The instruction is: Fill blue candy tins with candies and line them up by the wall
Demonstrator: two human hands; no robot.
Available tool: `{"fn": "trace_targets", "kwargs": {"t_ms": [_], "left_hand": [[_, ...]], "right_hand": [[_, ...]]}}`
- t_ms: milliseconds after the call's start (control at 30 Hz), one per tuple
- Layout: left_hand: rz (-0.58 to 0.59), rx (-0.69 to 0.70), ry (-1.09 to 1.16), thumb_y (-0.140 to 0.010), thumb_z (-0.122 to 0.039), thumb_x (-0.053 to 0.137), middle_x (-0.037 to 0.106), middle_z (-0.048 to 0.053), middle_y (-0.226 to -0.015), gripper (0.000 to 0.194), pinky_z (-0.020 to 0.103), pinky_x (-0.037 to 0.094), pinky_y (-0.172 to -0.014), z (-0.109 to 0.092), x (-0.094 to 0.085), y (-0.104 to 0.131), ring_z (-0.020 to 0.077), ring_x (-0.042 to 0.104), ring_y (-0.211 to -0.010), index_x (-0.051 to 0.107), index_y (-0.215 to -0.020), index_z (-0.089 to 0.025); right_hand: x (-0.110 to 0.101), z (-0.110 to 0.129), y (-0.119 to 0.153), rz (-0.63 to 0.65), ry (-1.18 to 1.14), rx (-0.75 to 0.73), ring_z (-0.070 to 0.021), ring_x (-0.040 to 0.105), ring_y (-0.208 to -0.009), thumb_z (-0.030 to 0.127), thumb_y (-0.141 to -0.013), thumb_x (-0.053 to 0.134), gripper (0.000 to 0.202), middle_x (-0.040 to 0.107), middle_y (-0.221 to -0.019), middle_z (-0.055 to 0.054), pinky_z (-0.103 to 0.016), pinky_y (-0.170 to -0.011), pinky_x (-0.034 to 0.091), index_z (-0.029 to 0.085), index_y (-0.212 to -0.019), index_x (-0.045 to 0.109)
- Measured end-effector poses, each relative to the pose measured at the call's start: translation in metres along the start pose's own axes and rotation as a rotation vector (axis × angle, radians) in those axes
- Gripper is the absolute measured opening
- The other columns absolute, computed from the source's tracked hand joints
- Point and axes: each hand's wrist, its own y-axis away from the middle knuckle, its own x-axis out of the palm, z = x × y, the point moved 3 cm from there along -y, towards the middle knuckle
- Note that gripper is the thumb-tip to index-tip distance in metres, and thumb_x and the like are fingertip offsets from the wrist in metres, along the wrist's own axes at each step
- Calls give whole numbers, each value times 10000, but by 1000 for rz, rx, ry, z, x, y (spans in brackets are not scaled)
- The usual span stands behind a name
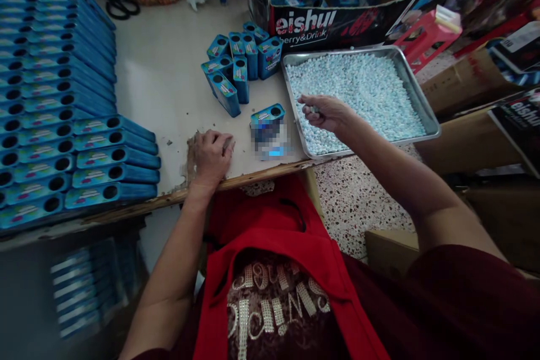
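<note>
My right hand (324, 113) is closed around a few small pale candies, some showing at its fingers, above the left part of a metal tray (431, 118). Pale blue and white candies (367, 93) fill that tray. On the worktable's front edge rests my left hand (212, 156), fingers loosely bent and lying on the surface, with nothing visible in them. Between my hands stands a blue tin (269, 115) with a dark round hole in its top; its lower part is blurred out. Behind it, several similar tins (247, 55) stand in a loose group.
Rows of blue tins (63, 101) are packed along the table's left side. A black cardboard box (329, 25) with more tins stands behind the tray. Scissors (121, 7) lie at the back left. To the right are a red stool (430, 39) and cartons (468, 81).
</note>
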Motion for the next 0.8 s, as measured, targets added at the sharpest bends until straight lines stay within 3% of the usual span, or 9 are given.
{"fn": "trace_targets", "kwargs": {"t_ms": [133, 267, 433, 633, 800], "left_hand": [[-22, 8, 12, -1165, -394, 634, 768, 208, -1383, 344, 665, 505, -1263, 1, 2, 1, 457, 656, -1339, 869, -1371, -250], [-48, 20, 16, -1157, -379, 629, 769, 198, -1356, 335, 687, 490, -1294, 0, 5, 1, 459, 646, -1341, 872, -1355, -259], [-45, 18, 18, -1144, -356, 644, 768, 193, -1354, 316, 676, 506, -1286, -1, 5, 1, 457, 647, -1340, 870, -1342, -261], [-1, 3, 27, -1157, -366, 651, 757, 198, -1366, 307, 673, 495, -1279, -4, 1, 0, 457, 651, -1344, 860, -1358, -265], [-4, 10, 35, -1155, -373, 640, 772, 198, -1362, 321, 669, 518, -1245, -4, 0, 1, 452, 658, -1324, 869, -1351, -263]], "right_hand": [[13, 23, 10, 65, 122, -69, -38, 505, -539, 80, -1163, 805, 275, 652, -736, -5, -90, -441, 339, 159, -918, 707], [23, 36, 12, 93, 131, -47, -70, 568, -601, 126, -1102, 881, 171, 678, -795, -27, -118, -487, 432, 164, -986, 762], [30, 36, 10, 179, 277, -118, -52, 500, -570, 145, -1111, 858, 144, 645, -772, 0, -128, -477, 376, 159, -982, 797], [40, 32, 8, 301, 422, -220, -73, 458, -560, 235, -1066, 975, 190, 620, -693, 25, -176, -444, 322, 168, -965, 829], [50, 27, 14, 313, 454, -137, -68, 394, -550, 199, -1068, 973, 138, 602, -679, 35, -183, -430, 279, 161, -1019, 850]]}}
